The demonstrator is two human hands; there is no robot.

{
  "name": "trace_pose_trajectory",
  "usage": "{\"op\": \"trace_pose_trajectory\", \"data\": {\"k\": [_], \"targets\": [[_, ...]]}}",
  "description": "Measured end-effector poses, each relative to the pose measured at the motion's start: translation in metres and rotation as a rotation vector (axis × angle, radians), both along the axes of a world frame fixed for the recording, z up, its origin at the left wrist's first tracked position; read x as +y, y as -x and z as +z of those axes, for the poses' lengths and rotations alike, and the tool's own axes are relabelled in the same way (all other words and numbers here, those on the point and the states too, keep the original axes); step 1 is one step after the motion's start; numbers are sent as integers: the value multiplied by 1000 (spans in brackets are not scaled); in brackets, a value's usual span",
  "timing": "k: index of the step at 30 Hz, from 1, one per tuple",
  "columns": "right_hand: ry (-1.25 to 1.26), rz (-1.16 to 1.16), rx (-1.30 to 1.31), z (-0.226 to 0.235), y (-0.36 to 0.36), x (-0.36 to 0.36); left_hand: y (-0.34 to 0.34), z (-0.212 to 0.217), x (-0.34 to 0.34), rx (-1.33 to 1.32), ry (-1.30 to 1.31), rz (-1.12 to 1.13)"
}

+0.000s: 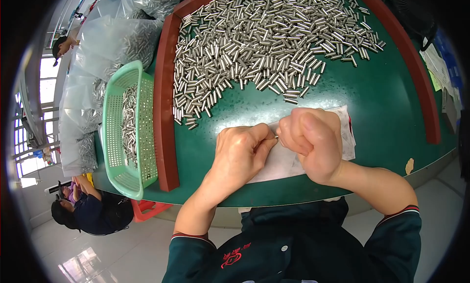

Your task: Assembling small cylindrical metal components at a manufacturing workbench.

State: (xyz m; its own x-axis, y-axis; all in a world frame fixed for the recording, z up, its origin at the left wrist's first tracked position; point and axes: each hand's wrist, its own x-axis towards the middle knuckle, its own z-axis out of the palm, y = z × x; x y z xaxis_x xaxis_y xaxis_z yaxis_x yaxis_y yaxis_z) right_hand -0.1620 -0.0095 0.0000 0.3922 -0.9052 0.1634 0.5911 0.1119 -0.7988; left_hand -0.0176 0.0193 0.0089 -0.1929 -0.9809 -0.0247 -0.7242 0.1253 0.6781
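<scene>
My left hand is closed in a pinch, thumb and forefinger together, above a white sheet on the green tabletop. A short glint of a thin metal piece shows at its fingertips, between the two hands. Right beside it, my right hand is curled into a fist, knuckles close to the left fingertips. Whatever the right fingers may hold is hidden inside them. Beyond both hands lies a large spread of loose, short metal cylinders, shiny and silver.
A red-brown raised border frames the green table. Left of it stands a green perforated basket with metal cylinders inside. Clear plastic bags of metal parts line the far left. People sit at the left, near a red stool.
</scene>
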Motion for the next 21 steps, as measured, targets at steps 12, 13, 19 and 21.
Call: {"op": "trace_pose_trajectory", "data": {"k": [12,13,19,21], "targets": [[-219,97,-82,2,7,-11,-19,6,-5,1083,-552,150],[-203,88,-60,2,6,-10,-22,8,-7,1297,-619,84],[-184,96,-63,3,5,-11,-33,6,-14,1462,-665,169],[-165,89,-43,4,6,-11,-34,4,-15,1397,-635,202]]}}
